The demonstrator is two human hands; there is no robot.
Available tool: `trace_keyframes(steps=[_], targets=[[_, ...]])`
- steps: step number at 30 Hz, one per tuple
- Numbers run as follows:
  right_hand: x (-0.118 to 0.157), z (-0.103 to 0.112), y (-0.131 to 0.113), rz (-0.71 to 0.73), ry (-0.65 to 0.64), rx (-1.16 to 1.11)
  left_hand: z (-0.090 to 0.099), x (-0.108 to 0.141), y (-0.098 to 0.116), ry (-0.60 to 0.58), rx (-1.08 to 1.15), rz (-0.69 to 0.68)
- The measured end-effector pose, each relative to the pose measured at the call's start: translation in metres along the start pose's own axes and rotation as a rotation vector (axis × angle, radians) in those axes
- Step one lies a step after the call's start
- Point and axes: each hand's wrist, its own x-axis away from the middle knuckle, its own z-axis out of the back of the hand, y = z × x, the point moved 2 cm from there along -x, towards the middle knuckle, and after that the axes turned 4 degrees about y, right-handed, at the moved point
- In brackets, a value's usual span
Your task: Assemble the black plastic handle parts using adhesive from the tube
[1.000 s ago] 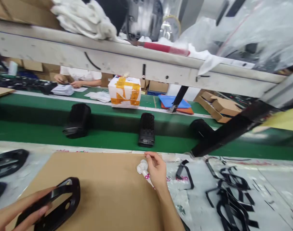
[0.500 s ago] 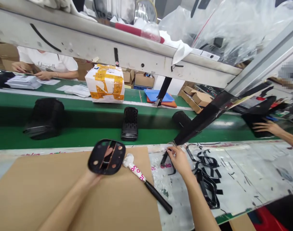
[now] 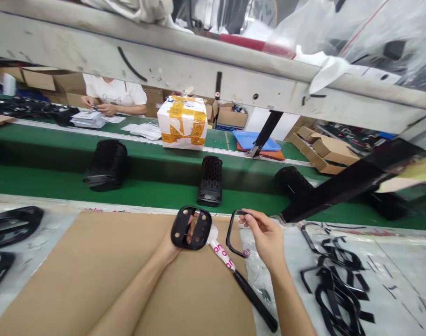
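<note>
My left hand (image 3: 170,246) grips a black rounded plate (image 3: 200,232) with a central opening and several round holes, holding it up over the brown cardboard. Its fingers show through the opening. A thin black C-shaped strip (image 3: 229,237) hangs from the pinched fingertips of my right hand (image 3: 268,237), just right of the plate and apart from it. Between the hands lies a hammer-like tool (image 3: 253,296) with a black handle; its head end is wrapped in white with pink lettering. More thin black strips and frames (image 3: 334,294) lie in a loose heap right of my right forearm.
Brown cardboard (image 3: 129,261) covers the bench. Black perforated housings (image 3: 210,179) sit on the green conveyor (image 3: 164,192) behind it. A dark post (image 3: 339,186) slants down at right, under a white overhead beam (image 3: 185,70). Across the line, a person handles something near a taped box (image 3: 183,122).
My right hand has lifted the black strip off the bench and brought it nearer the plate. The view has swung left, bringing black plates at the left edge into sight.
</note>
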Motion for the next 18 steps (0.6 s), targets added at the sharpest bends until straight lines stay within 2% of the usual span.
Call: trace_keyframes(steps=[4,7,12,14,18], targets=[[0.017,-0.06,-0.01,0.062,-0.1,-0.033,0.0,-0.003,-0.007,-0.046,-0.006,-0.069],[0.028,-0.083,0.0,0.149,-0.07,0.109,-0.004,-0.002,-0.004,-0.025,-0.011,-0.059],[0.034,-0.08,0.021,0.226,0.012,0.149,-0.016,0.002,0.006,-0.097,-0.068,-0.033],[0.034,-0.076,0.022,0.253,0.006,0.131,-0.017,0.003,0.007,-0.116,-0.094,-0.027],[0.034,-0.075,0.02,0.301,0.007,0.127,-0.013,0.007,0.007,-0.082,-0.123,0.017]])
